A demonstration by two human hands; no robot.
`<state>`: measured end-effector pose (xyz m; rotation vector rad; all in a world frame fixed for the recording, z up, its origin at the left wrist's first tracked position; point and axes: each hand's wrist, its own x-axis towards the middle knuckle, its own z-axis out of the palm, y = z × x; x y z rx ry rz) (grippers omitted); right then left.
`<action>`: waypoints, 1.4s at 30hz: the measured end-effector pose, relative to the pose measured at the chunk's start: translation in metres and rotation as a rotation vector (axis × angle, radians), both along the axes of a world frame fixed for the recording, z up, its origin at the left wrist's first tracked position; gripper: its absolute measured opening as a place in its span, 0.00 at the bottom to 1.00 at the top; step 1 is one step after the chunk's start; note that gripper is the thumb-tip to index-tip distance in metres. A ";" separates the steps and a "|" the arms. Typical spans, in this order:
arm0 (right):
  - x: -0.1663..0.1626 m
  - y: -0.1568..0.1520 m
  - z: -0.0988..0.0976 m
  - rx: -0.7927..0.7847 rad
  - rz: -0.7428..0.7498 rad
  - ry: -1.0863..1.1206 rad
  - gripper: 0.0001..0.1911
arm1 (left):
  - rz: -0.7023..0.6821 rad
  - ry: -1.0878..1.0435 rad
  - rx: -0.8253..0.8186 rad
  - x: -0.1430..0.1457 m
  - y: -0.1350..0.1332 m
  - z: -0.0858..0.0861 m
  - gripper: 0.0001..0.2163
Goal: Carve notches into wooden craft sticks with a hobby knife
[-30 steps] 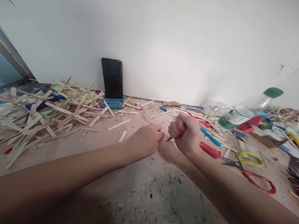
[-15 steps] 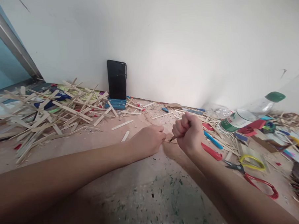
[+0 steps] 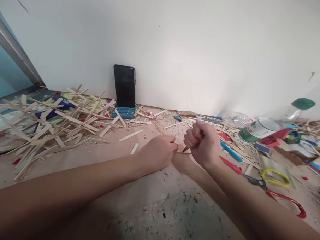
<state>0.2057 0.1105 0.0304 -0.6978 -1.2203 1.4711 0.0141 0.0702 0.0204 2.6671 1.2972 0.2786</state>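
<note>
My left hand (image 3: 161, 151) lies on the tabletop with its fingertips pinched together at one end of a thin wooden stick (image 3: 188, 152). Just to the right, my right hand (image 3: 203, 144) is closed in a fist, thumb uppermost. Out of the bottom of that fist pokes the dark tip of a pointed tool (image 3: 186, 149), angled down to the stick. The rest of the tool is hidden, so its kind does not show. Two pale craft sticks, one longer (image 3: 131, 135) and one shorter (image 3: 134, 148), lie beyond my left forearm.
Piled craft sticks (image 3: 69, 118) fill the left side. A black phone (image 3: 125, 86) leans on the wall in a blue stand (image 3: 124, 112). At right lie scissors (image 3: 260, 183), a blue pen-like stick (image 3: 231, 151), a red-handled tool (image 3: 232, 165) and a tilted plastic bottle (image 3: 263, 129).
The view has shifted slightly, so things on the right sit farther right. Both hands keep nearly the same pose and place on the table.
</note>
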 end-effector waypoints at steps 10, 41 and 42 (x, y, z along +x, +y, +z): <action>-0.002 0.001 0.010 -0.008 -0.007 -0.027 0.31 | 0.003 -0.018 0.034 0.000 0.002 -0.003 0.07; -0.001 -0.007 -0.009 0.069 -0.110 0.003 0.17 | -0.011 -0.046 0.009 -0.001 0.005 -0.008 0.11; -0.001 -0.005 -0.008 0.066 -0.109 0.011 0.18 | -0.012 -0.048 0.007 -0.001 0.005 -0.008 0.11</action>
